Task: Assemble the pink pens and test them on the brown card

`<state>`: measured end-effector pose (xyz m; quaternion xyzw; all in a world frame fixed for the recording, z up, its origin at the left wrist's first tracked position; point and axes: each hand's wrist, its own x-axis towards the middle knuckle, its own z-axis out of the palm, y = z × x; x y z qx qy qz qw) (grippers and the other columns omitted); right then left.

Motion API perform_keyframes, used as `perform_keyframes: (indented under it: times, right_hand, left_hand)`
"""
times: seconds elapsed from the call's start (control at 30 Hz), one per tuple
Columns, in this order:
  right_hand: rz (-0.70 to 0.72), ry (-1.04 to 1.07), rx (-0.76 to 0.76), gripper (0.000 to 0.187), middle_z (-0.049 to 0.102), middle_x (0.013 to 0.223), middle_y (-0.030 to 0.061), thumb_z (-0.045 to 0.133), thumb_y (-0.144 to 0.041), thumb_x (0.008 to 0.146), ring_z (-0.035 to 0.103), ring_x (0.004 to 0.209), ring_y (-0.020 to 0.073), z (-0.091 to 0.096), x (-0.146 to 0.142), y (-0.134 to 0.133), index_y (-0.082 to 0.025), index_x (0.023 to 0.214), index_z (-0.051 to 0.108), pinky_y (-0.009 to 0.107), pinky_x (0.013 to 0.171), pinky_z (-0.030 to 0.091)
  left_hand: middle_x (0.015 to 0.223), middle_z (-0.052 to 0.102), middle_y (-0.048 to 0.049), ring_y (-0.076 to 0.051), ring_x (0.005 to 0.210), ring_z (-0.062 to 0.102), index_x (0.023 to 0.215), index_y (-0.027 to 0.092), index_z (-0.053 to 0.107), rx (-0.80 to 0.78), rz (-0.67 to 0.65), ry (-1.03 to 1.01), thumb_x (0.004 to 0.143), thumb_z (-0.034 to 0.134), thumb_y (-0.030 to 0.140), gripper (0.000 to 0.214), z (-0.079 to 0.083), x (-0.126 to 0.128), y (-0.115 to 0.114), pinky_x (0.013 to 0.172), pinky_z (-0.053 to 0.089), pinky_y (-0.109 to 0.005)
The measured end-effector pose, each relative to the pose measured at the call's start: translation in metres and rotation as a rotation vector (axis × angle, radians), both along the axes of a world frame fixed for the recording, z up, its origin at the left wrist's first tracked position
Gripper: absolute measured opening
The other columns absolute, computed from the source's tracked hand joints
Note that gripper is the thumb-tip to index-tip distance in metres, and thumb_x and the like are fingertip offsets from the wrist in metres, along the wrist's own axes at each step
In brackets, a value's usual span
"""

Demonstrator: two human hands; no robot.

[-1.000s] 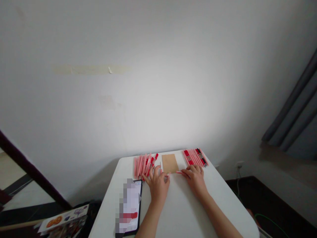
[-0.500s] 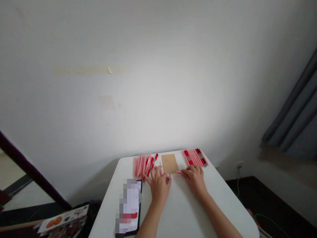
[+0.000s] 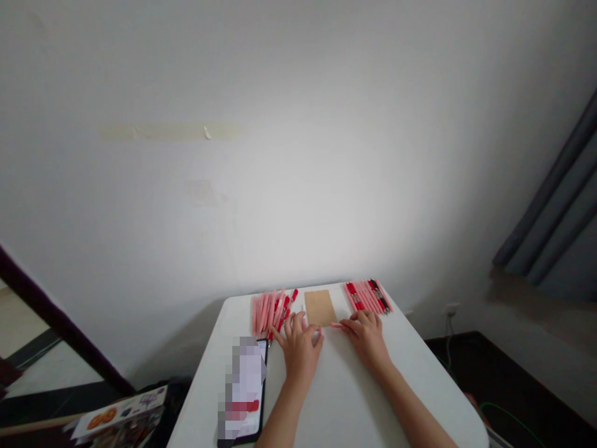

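Note:
My left hand [image 3: 301,348] lies on the white table [image 3: 345,398], fingers curled round a thin pink pen part whose tip shows near my thumb. My right hand [image 3: 368,336] rests just right of it and pinches a short pink piece [image 3: 336,325] pointing left. Both hands sit just in front of a brown cardboard rectangle [image 3: 319,307]. A row of pink and red pens [image 3: 270,310] lies left of the cardboard. Another row of pink, red and black pens [image 3: 368,295] lies to its right.
A phone [image 3: 245,389] with a lit screen lies at the table's left edge beside my left forearm. The table stands against a white wall. A grey curtain [image 3: 555,218] hangs at the right. Printed boxes [image 3: 116,417] sit on the floor at the left.
My hands have crept slightly closer together and nearer the cardboard; the pink piece in my right hand has shifted a little. Nothing else has moved.

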<state>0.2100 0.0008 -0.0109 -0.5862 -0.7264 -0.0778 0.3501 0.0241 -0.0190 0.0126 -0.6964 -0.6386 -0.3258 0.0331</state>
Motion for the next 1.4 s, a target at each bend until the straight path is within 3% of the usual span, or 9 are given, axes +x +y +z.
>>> perform_keyframes:
  times: [0.33, 0.87, 1.4]
  right_hand:
    - [0.089, -0.067, -0.041, 0.018, 0.068, 0.086, 0.0036, 0.056, -0.029, 0.087, 0.052, 0.099, 0.0239, 0.006, -0.004, -0.003, -0.035, 0.095, 0.072, 0.05, 0.099, 0.025]
    - [0.152, 0.015, 0.055, 0.018, 0.066, 0.089, 0.0021, 0.06, -0.026, 0.086, 0.049, 0.098, 0.0225, 0.011, -0.007, -0.007, -0.038, 0.092, 0.072, 0.048, 0.098, 0.029]
    - [0.07, 0.055, 0.035, 0.017, 0.066, 0.09, 0.0033, 0.059, -0.028, 0.087, 0.05, 0.097, 0.0229, 0.002, 0.0, -0.001, -0.035, 0.095, 0.072, 0.046, 0.095, 0.031]
  left_hand:
    - [0.128, 0.055, 0.0016, -0.027, 0.127, 0.039, 0.083, 0.038, 0.072, -0.001, -0.052, -0.013, 0.073, 0.069, 0.033, 0.011, 0.0, 0.005, 0.001, 0.109, 0.003, -0.07]
    - [0.13, 0.056, 0.0023, -0.028, 0.127, 0.038, 0.079, 0.037, 0.072, -0.028, -0.085, -0.012, 0.073, 0.069, 0.039, 0.007, -0.006, 0.008, 0.005, 0.106, 0.001, -0.073]
    - [0.126, 0.058, -0.0004, -0.028, 0.126, 0.041, 0.077, 0.03, 0.072, 0.043, -0.068, 0.007, 0.075, 0.066, 0.029, 0.006, -0.001, 0.009, 0.003, 0.108, 0.008, -0.072]
